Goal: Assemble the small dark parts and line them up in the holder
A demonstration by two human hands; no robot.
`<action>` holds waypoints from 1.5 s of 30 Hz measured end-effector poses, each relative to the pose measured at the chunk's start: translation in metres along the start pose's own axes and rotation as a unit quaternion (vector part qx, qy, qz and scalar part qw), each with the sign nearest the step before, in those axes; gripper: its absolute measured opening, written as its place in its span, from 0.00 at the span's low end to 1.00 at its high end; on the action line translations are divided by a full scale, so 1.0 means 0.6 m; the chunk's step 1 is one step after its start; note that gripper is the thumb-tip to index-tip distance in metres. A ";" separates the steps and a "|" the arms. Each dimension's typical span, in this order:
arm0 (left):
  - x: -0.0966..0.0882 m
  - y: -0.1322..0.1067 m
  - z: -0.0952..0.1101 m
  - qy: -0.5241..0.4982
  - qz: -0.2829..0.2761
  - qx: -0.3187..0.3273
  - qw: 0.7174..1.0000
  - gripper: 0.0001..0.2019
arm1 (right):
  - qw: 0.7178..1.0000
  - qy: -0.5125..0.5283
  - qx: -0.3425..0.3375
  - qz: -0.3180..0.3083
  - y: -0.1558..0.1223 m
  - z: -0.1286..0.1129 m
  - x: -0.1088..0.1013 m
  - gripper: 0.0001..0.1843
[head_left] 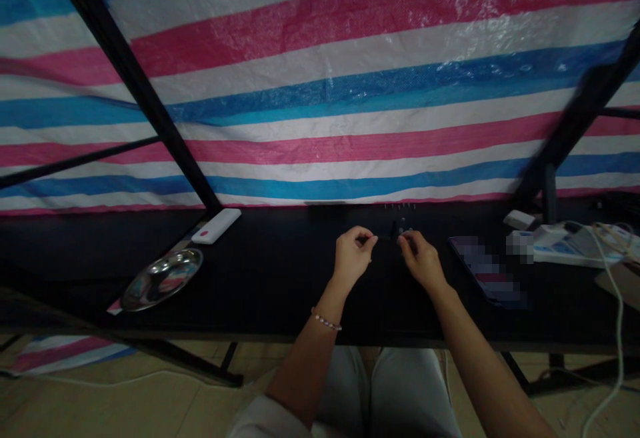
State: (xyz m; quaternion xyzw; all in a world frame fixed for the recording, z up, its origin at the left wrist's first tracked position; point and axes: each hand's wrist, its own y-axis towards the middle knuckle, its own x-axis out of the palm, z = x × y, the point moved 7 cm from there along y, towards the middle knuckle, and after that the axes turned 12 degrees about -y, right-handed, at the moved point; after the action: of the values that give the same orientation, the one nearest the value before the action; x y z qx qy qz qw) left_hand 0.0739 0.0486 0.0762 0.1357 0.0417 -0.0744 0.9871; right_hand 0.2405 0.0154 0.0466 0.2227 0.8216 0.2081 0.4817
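Observation:
Both hands are over the black table (280, 271), a short gap apart. My left hand (353, 255), with a beaded bracelet (327, 322) at the wrist, is closed in a pinch of thumb and index finger. A faint thin line runs from its fingertips toward the right, too dim to name. My right hand (423, 261) also pinches with thumb and index finger; whatever is between them is too small to name. Just beyond its fingertips lie several small pale pieces (403, 220), and a small dark piece (394, 230) is between the hands.
Left of the hands are a shiny metal dish (163, 279) and a white oblong case (217, 226). A phone (485, 271) lies to the right, near a white power strip (570, 251) with cables. A striped tarp (350, 151) hangs behind black frame bars (135, 85).

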 end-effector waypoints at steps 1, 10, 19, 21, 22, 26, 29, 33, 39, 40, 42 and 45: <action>-0.015 -0.005 0.001 -0.028 0.015 -0.009 0.999 0.05 | 1.000 0.007 -0.020 -0.009 0.001 -0.010 0.001 0.16; -0.075 -0.029 -0.017 -0.202 0.084 -0.078 0.973 0.11 | 0.987 0.011 -0.156 -0.045 0.004 -0.107 -0.009 0.17; -0.075 -0.042 -0.017 -0.216 0.089 -0.100 0.967 0.13 | 0.982 -0.015 -0.174 -0.073 0.006 -0.123 -0.007 0.18; -0.075 -0.043 -0.016 -0.222 0.086 -0.096 0.967 0.12 | 0.981 -0.017 -0.177 -0.075 0.005 -0.125 -0.006 0.18; -0.075 -0.043 -0.016 -0.224 0.084 -0.094 0.966 0.12 | 0.981 -0.019 -0.178 -0.076 0.004 -0.126 -0.006 0.18; -0.077 -0.043 -0.014 -0.216 0.083 -0.077 0.970 0.13 | 0.980 -0.033 -0.177 -0.082 0.003 -0.129 -0.006 0.18; -0.079 -0.042 -0.012 -0.193 0.083 -0.055 0.976 0.12 | 0.979 -0.045 -0.179 -0.082 0.002 -0.128 -0.005 0.18; -0.081 -0.041 -0.017 -0.161 0.086 -0.039 0.982 0.12 | 0.978 -0.060 -0.180 -0.081 0.001 -0.127 -0.002 0.18; -0.081 -0.042 -0.021 -0.142 0.087 -0.029 0.986 0.13 | 0.977 -0.097 -0.175 -0.077 0.001 -0.127 -0.002 0.19; -0.081 -0.042 -0.020 -0.143 0.087 -0.029 0.985 0.14 | 0.976 -0.099 -0.177 -0.075 0.001 -0.127 -0.003 0.19; -0.081 -0.042 -0.019 -0.149 0.089 -0.031 0.984 0.14 | 0.976 -0.100 -0.180 -0.073 0.001 -0.128 -0.003 0.19; -0.081 -0.043 -0.021 -0.160 0.092 -0.043 0.982 0.14 | 0.976 -0.099 -0.177 -0.076 0.001 -0.128 -0.004 0.19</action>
State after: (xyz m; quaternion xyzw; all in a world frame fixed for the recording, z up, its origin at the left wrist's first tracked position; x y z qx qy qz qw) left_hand 0.0213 0.0339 0.0624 0.0824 -0.1262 -0.0023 0.9886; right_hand 0.1736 0.0050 0.0830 0.0905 0.7341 0.2904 0.6071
